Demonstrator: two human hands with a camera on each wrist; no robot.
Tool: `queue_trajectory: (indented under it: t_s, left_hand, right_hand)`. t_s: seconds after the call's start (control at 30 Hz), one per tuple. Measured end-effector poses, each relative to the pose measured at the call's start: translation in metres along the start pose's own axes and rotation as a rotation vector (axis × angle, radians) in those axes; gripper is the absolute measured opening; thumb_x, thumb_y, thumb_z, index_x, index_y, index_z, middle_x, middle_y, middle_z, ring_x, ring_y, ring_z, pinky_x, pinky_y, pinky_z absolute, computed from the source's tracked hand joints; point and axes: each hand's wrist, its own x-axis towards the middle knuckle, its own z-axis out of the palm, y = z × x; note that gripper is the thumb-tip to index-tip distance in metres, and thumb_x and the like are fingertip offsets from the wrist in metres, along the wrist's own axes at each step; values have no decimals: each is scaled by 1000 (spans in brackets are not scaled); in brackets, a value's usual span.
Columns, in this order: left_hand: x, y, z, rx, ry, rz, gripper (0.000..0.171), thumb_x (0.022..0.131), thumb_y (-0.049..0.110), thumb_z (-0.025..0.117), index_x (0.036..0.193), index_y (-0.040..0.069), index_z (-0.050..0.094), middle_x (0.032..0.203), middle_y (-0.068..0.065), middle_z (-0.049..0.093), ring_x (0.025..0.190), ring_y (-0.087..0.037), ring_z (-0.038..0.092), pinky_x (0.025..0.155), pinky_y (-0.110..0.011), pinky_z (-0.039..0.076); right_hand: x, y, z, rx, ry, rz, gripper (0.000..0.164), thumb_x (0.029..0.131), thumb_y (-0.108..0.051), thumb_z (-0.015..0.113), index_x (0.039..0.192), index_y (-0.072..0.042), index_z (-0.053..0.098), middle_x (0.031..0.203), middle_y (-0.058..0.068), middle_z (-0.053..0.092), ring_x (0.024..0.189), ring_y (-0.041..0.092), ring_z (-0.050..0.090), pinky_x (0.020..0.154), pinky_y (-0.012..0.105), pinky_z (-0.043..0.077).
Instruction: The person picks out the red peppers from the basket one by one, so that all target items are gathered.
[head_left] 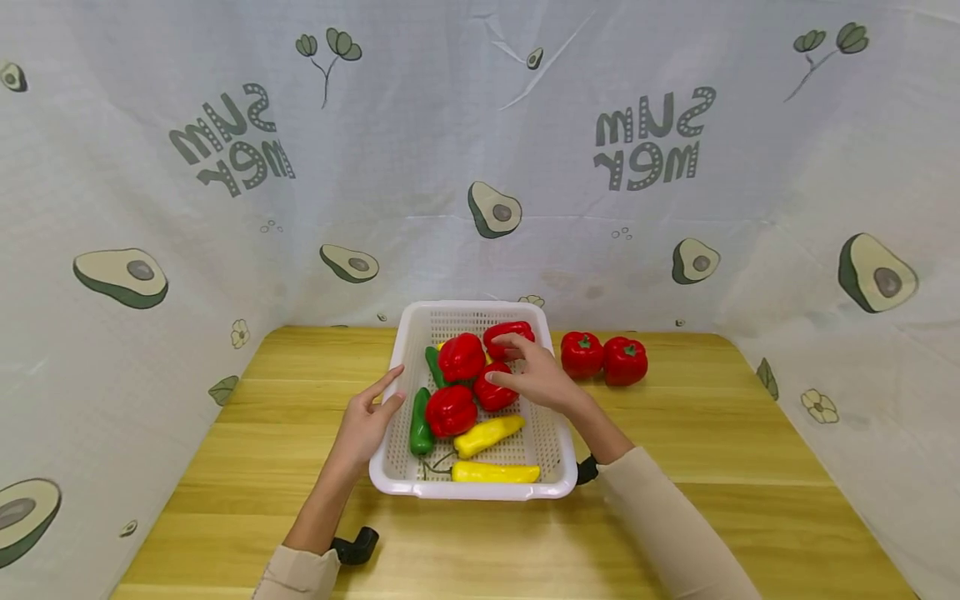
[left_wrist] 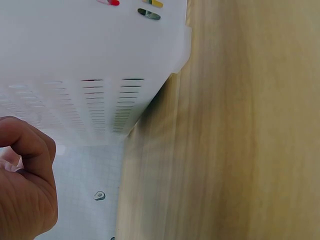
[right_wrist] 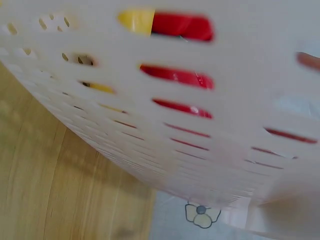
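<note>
A white perforated basket [head_left: 474, 492] holds several red bell peppers [head_left: 452, 410], green chili peppers [head_left: 422, 423] and yellow chili peppers [head_left: 489, 436]. My left hand [head_left: 366, 423] grips its left rim with thumb and fingers; the left wrist view shows bent fingers [left_wrist: 35, 145] beside the basket's outer wall. Reaching over the right rim, my right hand [head_left: 542, 377] hovers over the back red bell peppers, thumb and fingers spread apart around nothing. A fingertip [right_wrist: 309, 61] shows at the edge of the right wrist view, where the basket wall hides most of the hand.
Two red bell peppers [head_left: 625, 361] stand side by side on the wooden table [head_left: 735, 433], right of the basket. A pale avocado-print cloth [head_left: 420, 208] hangs behind and along both sides of the table.
</note>
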Motion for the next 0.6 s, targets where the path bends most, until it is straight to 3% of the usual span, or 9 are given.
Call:
queue_trajectory:
  t_s: [0.37,0.6]
  left_hand:
    - [0,2,-3,20,1,-14,49,106,25,59,155,24,50,85,-32,72,83,-39,77,67,-48,66]
    - [1,-2,0,-5,-4,-8,49,104,27,63,153,29,52,87,-31,73,84,-40,77,66,-48,66]
  right_hand:
    - [5,3,5,-124,-14,-12,71,89,-24,78,149,-3,47,149,18,53,133,40,55,110,55,52]
    - [4,2,6,-166,-44,-23,72,86,-19,81,148,-1,48,148,19,55,131,38,58,109,53,53]
